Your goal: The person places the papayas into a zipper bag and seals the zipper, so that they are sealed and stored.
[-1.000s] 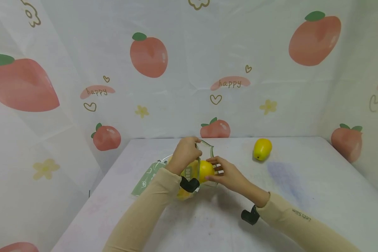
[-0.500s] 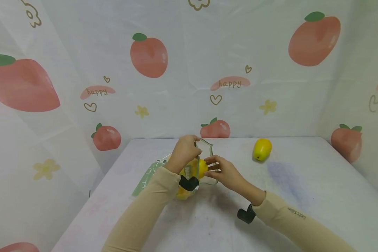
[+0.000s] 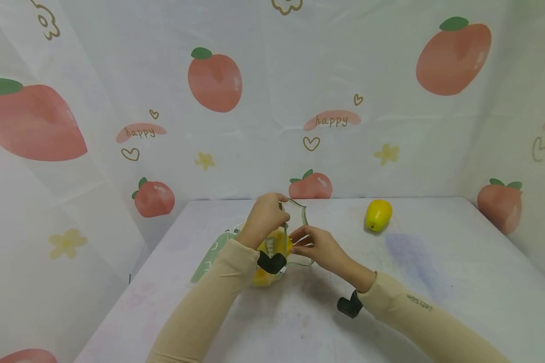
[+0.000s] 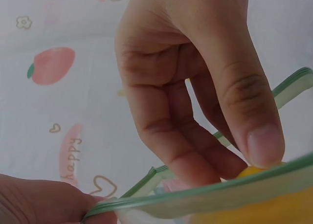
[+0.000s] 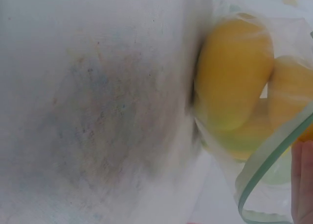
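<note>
My left hand (image 3: 268,217) pinches the green-edged rim of a clear zip bag (image 3: 210,257), which lies on the table with its mouth held toward the right. My right hand (image 3: 321,246) is at that mouth, its thumb and fingers on a yellow mango (image 3: 289,244). In the left wrist view, the right thumb and fingertips (image 4: 264,145) reach past the rim onto the mango, mostly hidden behind the bag's edge. In the right wrist view, more mangoes (image 5: 234,72) show through the clear film inside the bag.
Another yellow mango (image 3: 378,215) lies at the back right of the white table (image 3: 300,322). Behind the table hangs a white curtain (image 3: 263,146) printed with peaches and hearts. Both wrists carry small black cameras (image 3: 350,304).
My right hand has moved left with the mango, bringing it from just outside the bag's mouth into the opening. The left hand keeps its hold on the rim, shifting barely.
</note>
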Demonstrator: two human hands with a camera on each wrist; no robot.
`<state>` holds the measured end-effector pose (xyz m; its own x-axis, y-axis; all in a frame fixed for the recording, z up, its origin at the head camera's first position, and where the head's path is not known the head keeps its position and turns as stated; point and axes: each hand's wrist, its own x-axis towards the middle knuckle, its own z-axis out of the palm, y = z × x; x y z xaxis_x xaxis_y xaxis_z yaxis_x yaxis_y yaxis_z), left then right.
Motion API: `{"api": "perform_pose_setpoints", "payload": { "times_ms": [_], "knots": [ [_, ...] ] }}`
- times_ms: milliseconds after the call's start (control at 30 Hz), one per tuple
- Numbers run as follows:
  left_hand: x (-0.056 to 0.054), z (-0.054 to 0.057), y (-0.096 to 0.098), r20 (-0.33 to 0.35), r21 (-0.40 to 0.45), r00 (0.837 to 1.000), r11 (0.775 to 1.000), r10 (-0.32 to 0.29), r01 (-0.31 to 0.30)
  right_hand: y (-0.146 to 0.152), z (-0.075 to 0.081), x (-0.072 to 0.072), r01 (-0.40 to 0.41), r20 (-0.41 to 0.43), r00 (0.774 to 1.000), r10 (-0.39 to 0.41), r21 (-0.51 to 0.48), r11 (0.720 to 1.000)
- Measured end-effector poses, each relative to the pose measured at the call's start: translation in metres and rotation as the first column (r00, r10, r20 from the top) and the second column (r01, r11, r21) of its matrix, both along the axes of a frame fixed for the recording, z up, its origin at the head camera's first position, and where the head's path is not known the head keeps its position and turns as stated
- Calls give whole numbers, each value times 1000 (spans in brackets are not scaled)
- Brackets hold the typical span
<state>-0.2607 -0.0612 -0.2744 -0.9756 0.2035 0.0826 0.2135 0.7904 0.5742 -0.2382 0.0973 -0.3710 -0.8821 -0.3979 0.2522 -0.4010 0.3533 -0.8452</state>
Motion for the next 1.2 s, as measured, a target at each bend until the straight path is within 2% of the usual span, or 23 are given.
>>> {"api": "perform_pose_setpoints", "payload": {
  "times_ms": [300,567,1200],
  "knots": [
    [-1,1,-2,5,8,1000,1000,10,-10,0,1,-4,12,4,1000,-12,52,999],
    [-1,0,-2,15,16,1000,1000,13,-13,7,0,-5,33,16,999,-34,35,999],
    [-1,-1,0,1,-2,1000,1000,14,-14,26,9,-5,91,-32,995,-90,43,995]
  ]
}}
